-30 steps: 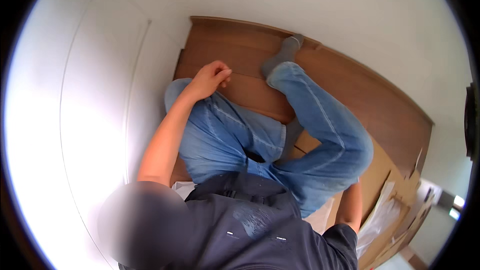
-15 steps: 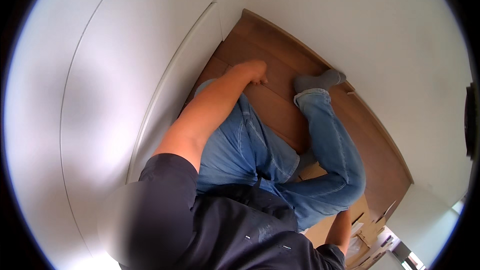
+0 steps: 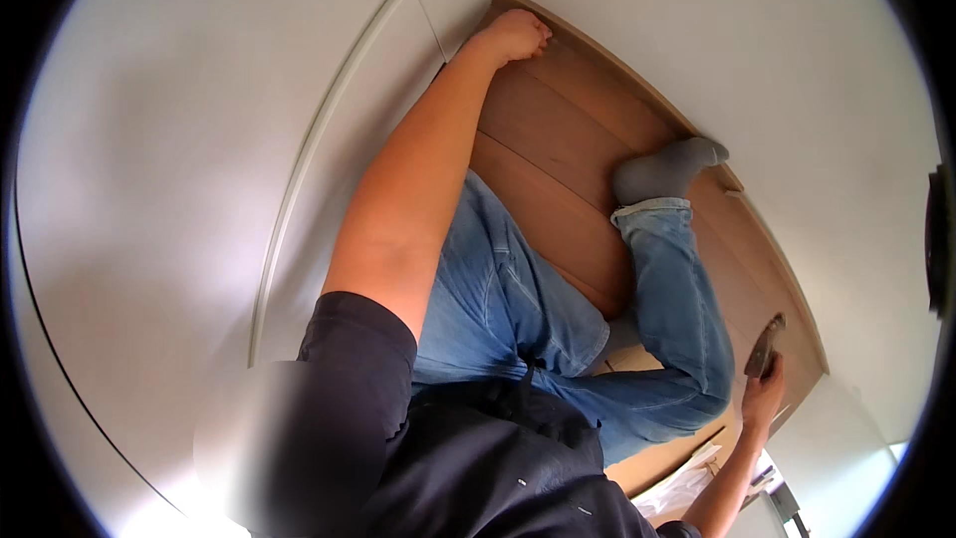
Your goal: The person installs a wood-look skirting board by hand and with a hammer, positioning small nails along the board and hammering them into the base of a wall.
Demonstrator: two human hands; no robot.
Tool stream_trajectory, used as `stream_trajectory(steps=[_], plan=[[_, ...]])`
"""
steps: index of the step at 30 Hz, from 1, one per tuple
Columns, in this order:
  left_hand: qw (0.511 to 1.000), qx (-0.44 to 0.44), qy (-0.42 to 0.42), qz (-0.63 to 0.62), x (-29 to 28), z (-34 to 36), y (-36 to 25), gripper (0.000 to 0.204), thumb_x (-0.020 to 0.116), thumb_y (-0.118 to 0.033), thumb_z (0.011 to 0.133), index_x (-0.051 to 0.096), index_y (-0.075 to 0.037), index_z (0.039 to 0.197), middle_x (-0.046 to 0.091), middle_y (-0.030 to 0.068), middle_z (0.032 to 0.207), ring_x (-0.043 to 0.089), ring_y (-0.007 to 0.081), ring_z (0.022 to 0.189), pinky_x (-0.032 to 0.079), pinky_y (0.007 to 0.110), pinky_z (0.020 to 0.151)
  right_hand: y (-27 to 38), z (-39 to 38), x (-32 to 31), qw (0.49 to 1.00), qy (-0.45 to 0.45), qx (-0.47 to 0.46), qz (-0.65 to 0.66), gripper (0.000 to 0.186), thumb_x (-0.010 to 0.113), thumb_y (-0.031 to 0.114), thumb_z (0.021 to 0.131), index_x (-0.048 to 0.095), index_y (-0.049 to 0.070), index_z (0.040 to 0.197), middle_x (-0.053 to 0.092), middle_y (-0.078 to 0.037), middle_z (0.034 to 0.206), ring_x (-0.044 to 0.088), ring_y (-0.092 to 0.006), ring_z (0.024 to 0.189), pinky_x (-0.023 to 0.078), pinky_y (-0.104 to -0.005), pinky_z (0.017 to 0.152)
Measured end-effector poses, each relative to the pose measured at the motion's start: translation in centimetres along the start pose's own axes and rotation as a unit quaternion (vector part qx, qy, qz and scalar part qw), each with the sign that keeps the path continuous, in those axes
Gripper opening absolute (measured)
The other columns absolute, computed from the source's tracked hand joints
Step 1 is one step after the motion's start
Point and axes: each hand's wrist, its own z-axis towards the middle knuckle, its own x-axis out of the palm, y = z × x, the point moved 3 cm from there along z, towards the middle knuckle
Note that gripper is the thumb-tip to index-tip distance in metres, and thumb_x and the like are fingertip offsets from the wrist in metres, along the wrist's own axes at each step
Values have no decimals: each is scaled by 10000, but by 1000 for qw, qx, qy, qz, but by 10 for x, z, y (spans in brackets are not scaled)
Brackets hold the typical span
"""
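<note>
My left hand [image 3: 518,37] is stretched far forward, close to the corner where the brown skirting board [image 3: 617,73] meets the white panels. Its fingers are curled in a pinch; whatever lies between them is too small or hidden to make out. Off to the right, beyond my bent knee, my right hand [image 3: 763,397] grips a dark metal hand tool [image 3: 766,347] with a narrow, slightly hooked tip. The tool points up towards the skirting; its exact kind is unclear. Beneath both hands runs the brown wood-plank floor [image 3: 543,130].
I sit on the floor, my jeans-clad legs [image 3: 677,279] bent and a grey-socked foot [image 3: 667,169] near the skirting. White cabinet fronts [image 3: 199,139] stand close on the left, a white wall [image 3: 757,60] ahead and right. Cardboard [image 3: 637,463] and white wrapping [image 3: 682,488] lie at lower right.
My left hand has reached farther forward, from mid-floor to the skirting near the corner. My right hand has come out from behind my knee, with the dark metal tool showing in it.
</note>
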Motion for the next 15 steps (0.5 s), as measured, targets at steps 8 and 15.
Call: stream_trajectory(steps=[8, 15], plan=[[985, 100, -105, 88, 1, -1, 11, 358, 615, -266, 1033, 683, 5, 1258, 712, 138, 1230, 627, 282, 1171, 472, 403, 1036, 206, 20, 109, 950, 155, -262, -63, 363, 737, 214, 859, 659, 45, 1170, 713, -204, 995, 703, -414, 873, 571, -474, 743], [997, 68, -8, -19, -12, 6, 1, 293, 688, -227, 970, 752, -24, 1172, 754, 59, 1072, 646, 159, 952, 507, 295, 861, 283, 14, 149, 892, 230, -388, -35, 388, 741, 252, 869, 645, 8, 1155, 701, -194, 986, 710, -395, 863, 588, -463, 734]])
